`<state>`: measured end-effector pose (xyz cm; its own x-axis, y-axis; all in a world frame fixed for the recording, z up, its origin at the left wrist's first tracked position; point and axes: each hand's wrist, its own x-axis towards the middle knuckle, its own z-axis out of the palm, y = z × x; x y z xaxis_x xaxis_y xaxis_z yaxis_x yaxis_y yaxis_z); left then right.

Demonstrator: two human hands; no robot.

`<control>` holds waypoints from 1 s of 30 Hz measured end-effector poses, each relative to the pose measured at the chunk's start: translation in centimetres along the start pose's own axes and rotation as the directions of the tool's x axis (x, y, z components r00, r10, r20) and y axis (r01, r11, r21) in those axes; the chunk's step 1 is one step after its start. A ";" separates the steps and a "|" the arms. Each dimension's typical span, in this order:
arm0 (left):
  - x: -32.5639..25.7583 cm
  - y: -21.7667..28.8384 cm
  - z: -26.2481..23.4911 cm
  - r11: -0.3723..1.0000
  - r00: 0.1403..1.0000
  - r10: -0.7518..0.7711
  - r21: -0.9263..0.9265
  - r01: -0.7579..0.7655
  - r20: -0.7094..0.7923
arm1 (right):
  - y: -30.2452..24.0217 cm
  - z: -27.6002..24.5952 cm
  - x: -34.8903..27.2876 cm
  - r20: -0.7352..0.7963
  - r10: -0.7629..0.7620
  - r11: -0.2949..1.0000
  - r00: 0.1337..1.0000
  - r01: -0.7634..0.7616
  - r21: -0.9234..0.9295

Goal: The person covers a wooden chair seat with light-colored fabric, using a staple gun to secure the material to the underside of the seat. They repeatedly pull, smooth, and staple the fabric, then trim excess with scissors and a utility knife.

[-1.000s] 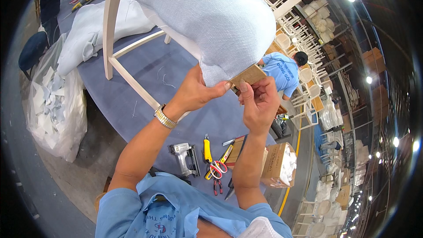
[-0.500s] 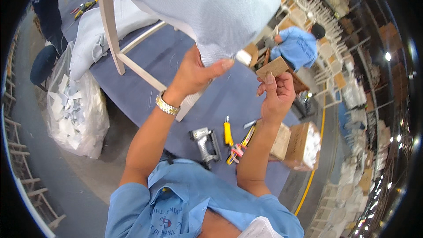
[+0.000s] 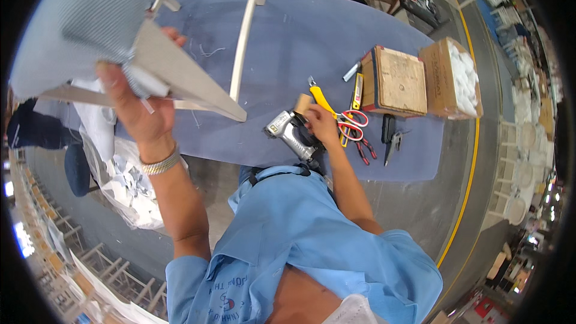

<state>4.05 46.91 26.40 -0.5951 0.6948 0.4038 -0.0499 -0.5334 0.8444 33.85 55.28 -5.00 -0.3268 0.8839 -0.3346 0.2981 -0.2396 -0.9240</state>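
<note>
A pale wooden chair [image 3: 198, 81] with a light blue-grey ribbed fabric seat [image 3: 90, 21] stands tilted at the left. My left hand [image 3: 144, 108] grips its corner, the thumb on the fabric near the top of a leg and some fingertips showing past that leg. Between the thumb and fingers of my right hand [image 3: 323, 125] is a small flat brown piece [image 3: 303, 104], like card or thin board. That hand is low over the table, right beside a silver staple gun [image 3: 291, 135]. Whether it touches the gun is hard to see.
Yellow-handled pliers [image 3: 322, 97], red-and-white scissors [image 3: 352, 121], a yellow cutter [image 3: 357, 93] and red-handled pliers [image 3: 363, 151] lie on the blue table [image 3: 294, 30]. Two cardboard boxes [image 3: 399, 81] stand at its right. A bag of scraps [image 3: 135, 189] sits below left.
My view has turned, with the chair now farther left. My right hand has come down from beside the seat to the staple gun, still holding the brown piece. My left hand stays on the chair corner.
</note>
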 end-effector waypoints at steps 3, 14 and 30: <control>-0.3 0.5 -1.1 0.997 0.999 -0.032 0.071 0.030 0.032 | -0.7 -0.7 1.1 -0.056 -0.193 0.947 0.980 0.171 -0.274; -0.4 0.5 -1.1 0.999 0.997 -0.022 -0.034 0.024 0.073 | -0.7 -9.3 0.6 -0.273 -0.238 0.845 0.932 0.060 -0.531; -2.3 1.7 -0.7 0.996 0.997 -0.069 0.050 0.070 -0.023 | -0.3 -1.6 0.6 -0.079 -0.416 0.705 0.906 0.266 -0.657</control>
<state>4.78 44.02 26.67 -0.6087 0.7186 0.3363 -0.0510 -0.4584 0.8873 35.03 56.51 -4.66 -0.3489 0.9322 0.0963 0.7127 0.3306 -0.6187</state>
